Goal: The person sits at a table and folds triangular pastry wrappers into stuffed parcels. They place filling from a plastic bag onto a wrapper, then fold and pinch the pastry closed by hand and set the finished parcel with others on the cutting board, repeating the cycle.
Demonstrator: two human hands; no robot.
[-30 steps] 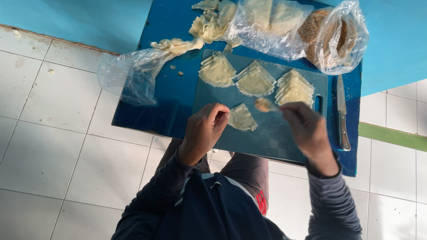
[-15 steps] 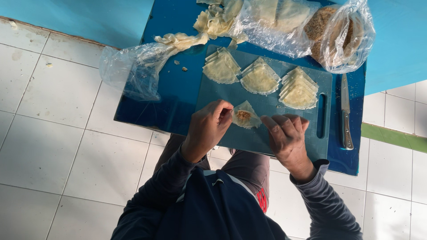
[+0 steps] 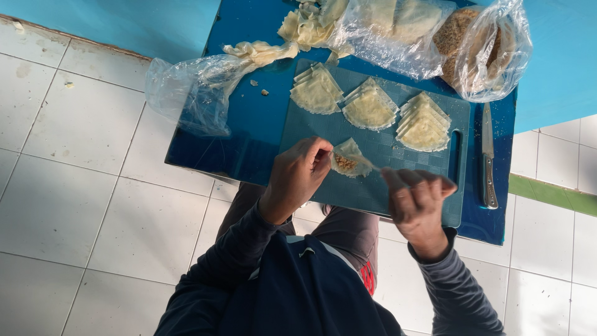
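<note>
My left hand (image 3: pixel 298 177) pinches a small folded pastry wrapper (image 3: pixel 347 159) with brown filling in its fold, just above a teal cutting board (image 3: pixel 379 193). My right hand (image 3: pixel 416 199) is curled to the right of it and grips a thin spoon (image 3: pixel 375 167) whose tip reaches the wrapper. Three fanned stacks of wedge-shaped wrappers (image 3: pixel 370 107) lie along the far side of the board.
The board sits on a blue table (image 3: pixel 249 137) over a white tiled floor. A knife (image 3: pixel 489 163) lies right of the board. At the back are a plastic bag of brown filling (image 3: pixel 482 46), a bag of wrappers (image 3: pixel 388 28), dough scraps (image 3: pixel 301 25) and a crumpled bag (image 3: pixel 189 90).
My right hand has pulled back to the right from the wrapper, with the spoon. The left hand keeps the wrapper, which now has filling in it.
</note>
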